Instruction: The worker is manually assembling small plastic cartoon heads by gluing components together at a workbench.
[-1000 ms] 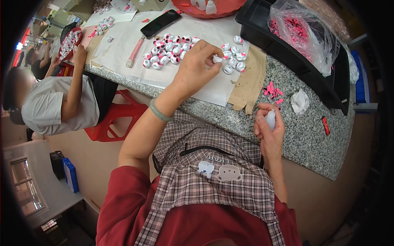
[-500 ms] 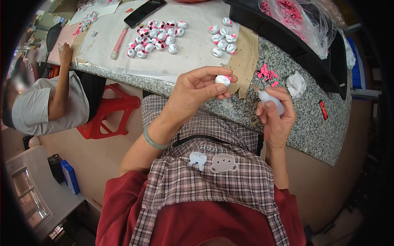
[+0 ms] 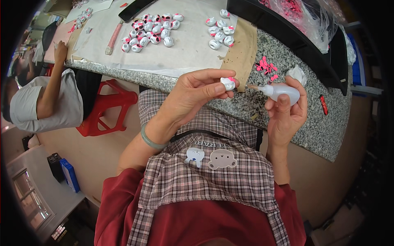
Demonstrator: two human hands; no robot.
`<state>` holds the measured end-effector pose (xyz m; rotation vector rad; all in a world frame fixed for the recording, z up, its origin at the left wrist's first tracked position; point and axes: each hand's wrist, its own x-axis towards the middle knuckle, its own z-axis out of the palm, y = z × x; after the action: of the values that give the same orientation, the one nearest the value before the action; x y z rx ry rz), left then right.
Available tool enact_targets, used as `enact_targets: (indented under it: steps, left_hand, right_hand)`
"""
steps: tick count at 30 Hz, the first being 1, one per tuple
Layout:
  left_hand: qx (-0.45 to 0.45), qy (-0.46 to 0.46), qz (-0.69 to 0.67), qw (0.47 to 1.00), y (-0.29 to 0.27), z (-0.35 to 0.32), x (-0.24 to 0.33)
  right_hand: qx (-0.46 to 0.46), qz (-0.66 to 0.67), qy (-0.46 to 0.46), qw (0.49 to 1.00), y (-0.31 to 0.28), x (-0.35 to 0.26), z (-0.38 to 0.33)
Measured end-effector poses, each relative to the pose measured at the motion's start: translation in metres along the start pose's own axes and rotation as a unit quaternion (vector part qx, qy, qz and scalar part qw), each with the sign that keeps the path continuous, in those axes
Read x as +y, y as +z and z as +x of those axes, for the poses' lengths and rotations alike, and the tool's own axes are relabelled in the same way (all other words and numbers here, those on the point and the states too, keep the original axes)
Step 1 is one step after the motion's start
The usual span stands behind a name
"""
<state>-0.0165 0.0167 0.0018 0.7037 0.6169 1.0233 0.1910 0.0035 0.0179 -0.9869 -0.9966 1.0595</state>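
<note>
Between the thumb and fingers of my left hand point(image 3: 198, 88) is a small white figurine head point(image 3: 228, 83) with a pink patch on it. My right hand point(image 3: 288, 112) is closed round a translucent squeeze bottle point(image 3: 284, 93). The bottle's thin nozzle point(image 3: 255, 87) points left at the figurine head, a short gap away from it. Just beyond the bottle, small pink pieces point(image 3: 266, 65) lie scattered on the speckled stone worktop point(image 3: 312, 131). A crumpled white tissue point(image 3: 297, 74) rests behind my right fingers.
Two groups of white-and-pink figurine heads point(image 3: 150, 30) point(image 3: 220, 29) stand on white paper point(image 3: 184, 53). A phone point(image 3: 135, 9) and a pink-handled tool point(image 3: 114, 39) lie farther left. At back right is a black tray point(image 3: 283, 37) holding a plastic bag. A red object point(image 3: 324, 105) lies right. A person point(image 3: 49, 100) sits left by a red stool point(image 3: 108, 108).
The squeeze bottle has tipped from steep to nearly level, its nozzle now turned toward the figurine head. My left hand has turned the head slightly and shifted a little right.
</note>
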Motion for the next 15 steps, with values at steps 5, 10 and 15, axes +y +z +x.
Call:
enact_targets:
  steps: [5, 10, 15]
  left_hand:
    - [0.021, 0.004, -0.017, 1.0, 0.0029, -0.0008, 0.0004]
    - [0.015, 0.019, 0.002, 1.0, 0.0023, 0.0004, -0.0006]
    - [0.021, 0.012, 0.004, 1.0, 0.0034, 0.0007, 0.0006]
  right_hand:
    - [-0.008, -0.068, -0.065, 0.996, 0.001, -0.002, -0.0049]
    - [-0.027, -0.127, -0.107, 0.986, 0.0034, -0.0033, -0.0086]
    - [-0.031, -0.144, -0.114, 0.983, 0.0049, -0.0038, -0.0095]
